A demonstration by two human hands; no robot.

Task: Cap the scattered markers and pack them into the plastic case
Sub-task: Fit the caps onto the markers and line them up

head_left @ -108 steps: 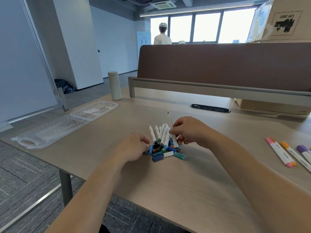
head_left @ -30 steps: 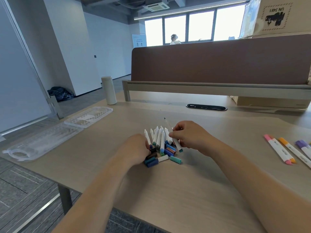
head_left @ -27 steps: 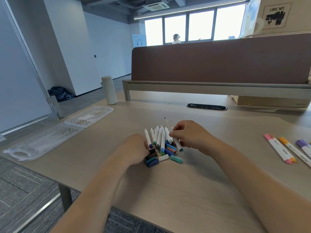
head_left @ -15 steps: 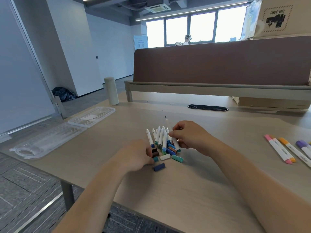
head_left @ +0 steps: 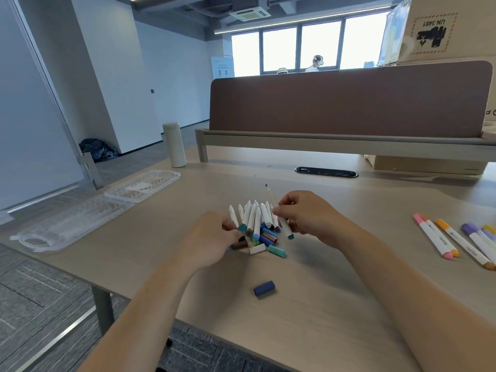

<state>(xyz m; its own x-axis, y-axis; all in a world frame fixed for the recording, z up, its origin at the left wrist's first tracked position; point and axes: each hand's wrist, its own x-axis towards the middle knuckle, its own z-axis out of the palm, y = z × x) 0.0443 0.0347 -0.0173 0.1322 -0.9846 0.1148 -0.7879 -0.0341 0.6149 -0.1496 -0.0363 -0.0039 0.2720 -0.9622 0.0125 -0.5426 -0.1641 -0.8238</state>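
Observation:
A pile of white markers with loose caps lies mid-desk. My right hand grips one uncapped marker, fine tip pointing away and up, teal end toward me. My left hand pinches a teal cap at the pile's left edge. A dark blue cap lies alone nearer me. A teal cap and a white cap sit at the pile's front. The clear plastic case lies open at the far left.
Several capped markers in pink, orange and purple lie at the right. A cream bottle stands at the back left. A brown divider panel closes off the back of the desk. A person stands far off by the windows.
The dark blue cap has slid out of the pile toward me. My left hand has lifted a teal cap at the pile's left edge. My right hand keeps the same marker.

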